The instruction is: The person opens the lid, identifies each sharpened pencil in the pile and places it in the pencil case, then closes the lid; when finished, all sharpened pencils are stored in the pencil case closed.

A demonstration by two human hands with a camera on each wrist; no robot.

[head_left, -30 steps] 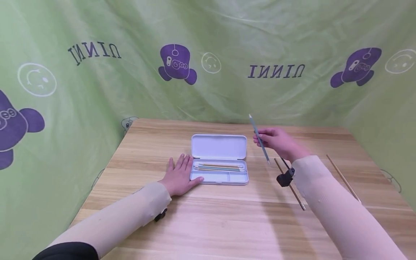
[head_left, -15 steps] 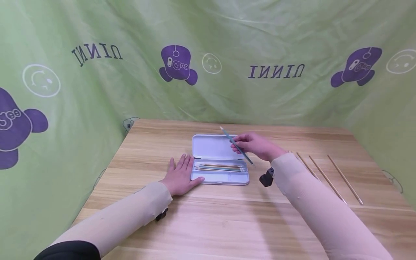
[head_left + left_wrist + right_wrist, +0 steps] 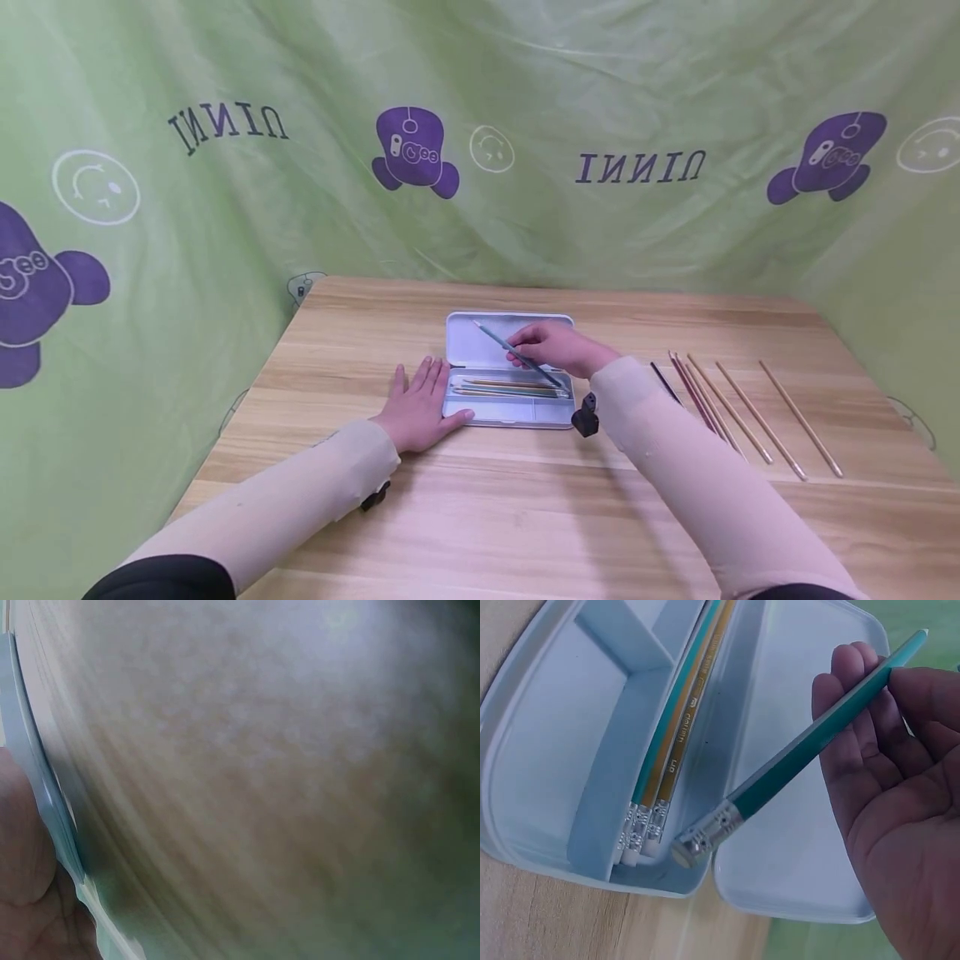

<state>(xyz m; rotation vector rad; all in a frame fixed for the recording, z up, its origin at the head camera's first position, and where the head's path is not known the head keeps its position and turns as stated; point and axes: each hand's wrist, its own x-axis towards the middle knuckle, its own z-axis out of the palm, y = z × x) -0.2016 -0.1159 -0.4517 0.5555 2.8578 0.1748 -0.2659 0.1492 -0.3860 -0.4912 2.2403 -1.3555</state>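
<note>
A green pencil (image 3: 802, 750) with a white eraser is pinched between the thumb and fingers of my right hand (image 3: 555, 346). It slants above the opened pencil case (image 3: 491, 412), its eraser end close to the long compartment in the head view. Inside that compartment lie several pencils (image 3: 679, 727), yellow and green, side by side with their erasers at the right end. My left hand (image 3: 420, 408) lies flat at the case's left side, fingers spread, thumb on the front left corner. In the left wrist view only a bit of that hand (image 3: 22, 832) shows, against the case's edge (image 3: 45, 787).
Several more pencils lie on the wooden table (image 3: 480, 517) to the right, among them yellow pencils (image 3: 798, 417), a dark red pencil (image 3: 693, 392) and a black pencil (image 3: 663, 382). A green printed curtain (image 3: 525, 233) stands behind the table.
My right hand has moved left with the green pencil, from right of the case to over it, and lower. Pencils its arm covered now show. My left hand has stayed in place.
</note>
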